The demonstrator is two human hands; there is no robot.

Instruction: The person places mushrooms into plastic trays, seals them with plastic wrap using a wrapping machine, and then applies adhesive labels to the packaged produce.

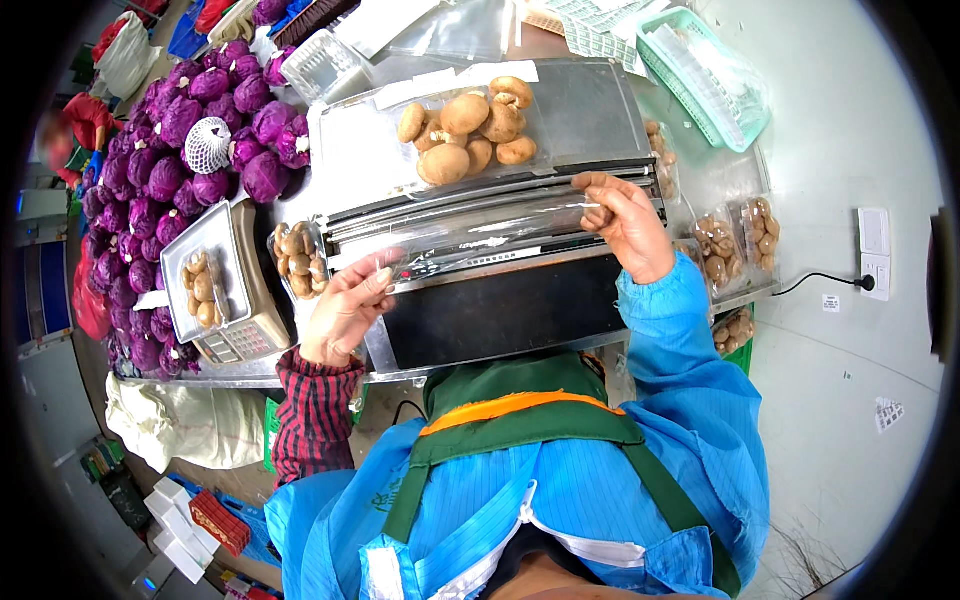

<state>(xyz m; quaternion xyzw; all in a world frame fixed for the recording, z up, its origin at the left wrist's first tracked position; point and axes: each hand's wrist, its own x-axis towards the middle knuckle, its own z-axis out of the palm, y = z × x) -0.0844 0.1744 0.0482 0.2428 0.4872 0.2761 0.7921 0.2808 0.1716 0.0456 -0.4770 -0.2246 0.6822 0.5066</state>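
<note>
I read the desk (712,176) first: it carries everything in reach. The cabbages (170,165) pile up at its left; I judge that a knock there could send one rolling.

The machine (505,310) sits directly ahead, black plate toward me. I treat the plate as possibly hot; film sagging onto it could shrink or stick.

The scale (240,340) stands left of the machine, a pack (204,290) on its pan. A second pack (298,262) lies between scale and machine, near my left wrist. A wide leftward swing of that forearm could tip either one.

The mushrooms (465,130) lie grouped on the machine's rear deck. A snagged film edge could drag them out of their cluster.

The film (490,235), clear and narrow, spans the gap between my hands, above the machine's front rails. My left grip (345,308) pinches its left end; my right grip (634,228) appears to pinch the other. Uneven pull could tear it; slack could make it fold and cling to itself.
</note>
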